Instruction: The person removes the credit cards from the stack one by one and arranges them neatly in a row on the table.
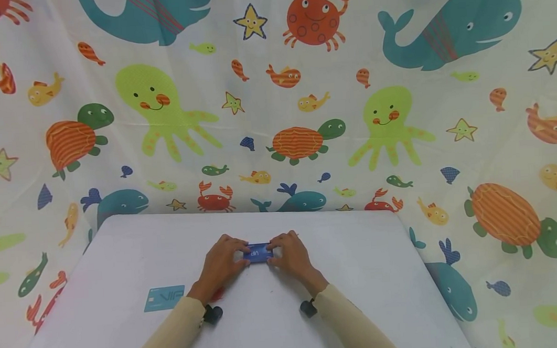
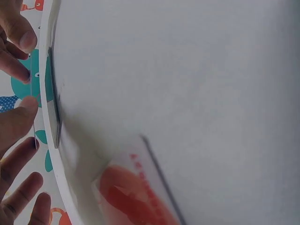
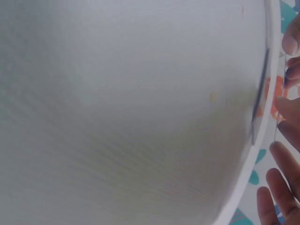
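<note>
Both hands hold a dark blue card [image 1: 258, 253] marked VIP, its lettering upside down in the head view. My left hand [image 1: 226, 261] pinches its left end between thumb and fingers. On the right end, my right hand [image 1: 292, 257] has the same kind of grip. Seen edge-on in the left wrist view, the card [image 2: 33, 89] is a thin line above the tabletop. Below it lies a flat thing with a dark edge [image 2: 55, 110]; the hands and held card largely hide it in the head view.
A light blue VIP card [image 1: 164, 298] lies on the white table [image 1: 359, 275], left of my left forearm. A red and white card [image 2: 136, 192] lies beneath my left wrist, mostly hidden in the head view. Behind the table hangs a sea-animal curtain [image 1: 266, 111].
</note>
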Demonstrator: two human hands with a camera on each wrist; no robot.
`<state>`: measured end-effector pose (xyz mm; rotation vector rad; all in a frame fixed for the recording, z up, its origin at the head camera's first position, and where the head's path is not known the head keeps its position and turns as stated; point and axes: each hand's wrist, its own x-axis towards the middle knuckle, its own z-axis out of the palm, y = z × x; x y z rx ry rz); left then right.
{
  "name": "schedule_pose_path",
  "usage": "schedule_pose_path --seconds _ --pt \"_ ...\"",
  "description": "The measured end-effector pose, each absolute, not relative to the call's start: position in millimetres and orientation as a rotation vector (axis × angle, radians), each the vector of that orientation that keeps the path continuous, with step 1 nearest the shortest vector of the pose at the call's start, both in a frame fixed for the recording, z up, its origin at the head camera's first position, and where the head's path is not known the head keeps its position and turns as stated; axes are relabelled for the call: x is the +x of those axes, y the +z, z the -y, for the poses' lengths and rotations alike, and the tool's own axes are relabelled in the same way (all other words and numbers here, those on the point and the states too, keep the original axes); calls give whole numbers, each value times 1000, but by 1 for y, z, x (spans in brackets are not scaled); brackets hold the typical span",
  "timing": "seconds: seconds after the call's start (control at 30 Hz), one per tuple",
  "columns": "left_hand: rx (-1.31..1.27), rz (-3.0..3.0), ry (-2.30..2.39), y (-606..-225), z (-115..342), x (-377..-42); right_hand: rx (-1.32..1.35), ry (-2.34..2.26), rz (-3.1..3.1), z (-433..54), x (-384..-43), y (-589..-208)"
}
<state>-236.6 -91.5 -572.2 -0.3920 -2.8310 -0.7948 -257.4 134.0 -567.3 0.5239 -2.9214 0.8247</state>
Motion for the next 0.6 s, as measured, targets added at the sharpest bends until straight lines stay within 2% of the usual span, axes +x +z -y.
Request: schedule_pose_path --seconds 0.6 --pt "-406 2830 -796 -568 97 -227 518 843 2937 -133 -246 -562"
